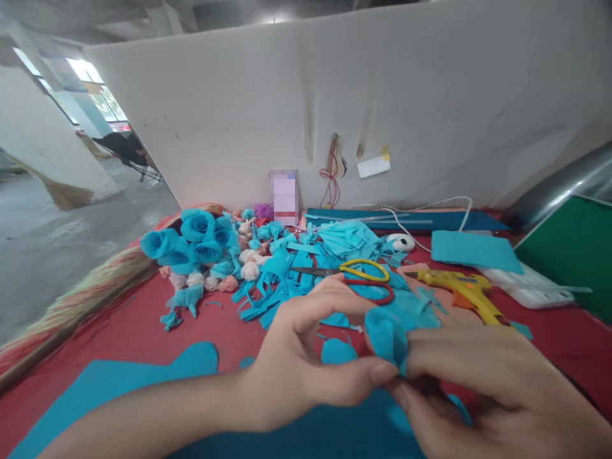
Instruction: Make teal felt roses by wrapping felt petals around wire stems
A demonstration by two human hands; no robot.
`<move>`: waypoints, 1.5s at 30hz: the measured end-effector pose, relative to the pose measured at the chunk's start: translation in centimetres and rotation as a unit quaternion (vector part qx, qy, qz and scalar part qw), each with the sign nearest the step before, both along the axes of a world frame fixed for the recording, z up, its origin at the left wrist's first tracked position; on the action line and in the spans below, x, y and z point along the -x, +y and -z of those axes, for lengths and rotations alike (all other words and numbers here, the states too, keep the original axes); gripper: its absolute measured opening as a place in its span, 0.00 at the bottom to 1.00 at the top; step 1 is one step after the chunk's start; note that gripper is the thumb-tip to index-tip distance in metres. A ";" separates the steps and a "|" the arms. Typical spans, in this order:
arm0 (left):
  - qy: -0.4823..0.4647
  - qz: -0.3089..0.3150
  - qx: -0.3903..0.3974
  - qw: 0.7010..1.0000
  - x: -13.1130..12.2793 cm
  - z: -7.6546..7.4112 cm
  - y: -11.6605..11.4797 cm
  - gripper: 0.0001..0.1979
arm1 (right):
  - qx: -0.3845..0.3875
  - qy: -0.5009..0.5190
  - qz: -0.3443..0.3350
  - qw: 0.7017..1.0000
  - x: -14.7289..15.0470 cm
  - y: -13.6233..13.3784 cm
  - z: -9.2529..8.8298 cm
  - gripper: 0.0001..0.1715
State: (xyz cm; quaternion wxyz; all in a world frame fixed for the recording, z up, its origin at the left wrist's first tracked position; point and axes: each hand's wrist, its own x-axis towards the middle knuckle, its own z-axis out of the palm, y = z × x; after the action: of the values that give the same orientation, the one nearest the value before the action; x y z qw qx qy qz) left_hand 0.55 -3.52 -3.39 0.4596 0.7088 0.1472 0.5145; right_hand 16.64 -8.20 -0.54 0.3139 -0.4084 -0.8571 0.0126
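Left hand (287, 357) and right hand (497, 376) pinch a curled turquoise paper flower (384, 333) together. Gentle pressure kept low should spare its curl.

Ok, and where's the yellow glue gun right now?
In the head view, the yellow glue gun lies right of centre on the red table, just beyond the right hand, between the scissors and the white power strip.

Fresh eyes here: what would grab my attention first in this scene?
Probably the small blue flower held between the left hand and right hand, low and right of centre. Next, the bunch of larger blue roses at the left, vivid against the red tabletop. The yellow glue gun also stands out, lying at the right.
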 end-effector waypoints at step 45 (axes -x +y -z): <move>0.142 -0.002 -0.088 0.986 2.9 -0.4 -1.2 0.23 | 0.074 -0.016 -0.032 0.997 0.2 -0.7 0.0 0.13</move>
State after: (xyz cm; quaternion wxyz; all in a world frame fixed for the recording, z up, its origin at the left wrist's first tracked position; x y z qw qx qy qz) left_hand -2.33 -4.69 -2.94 0.3690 0.8120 0.1661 0.4207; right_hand 16.40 -8.89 -0.55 0.2680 -0.4031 -0.8714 0.0797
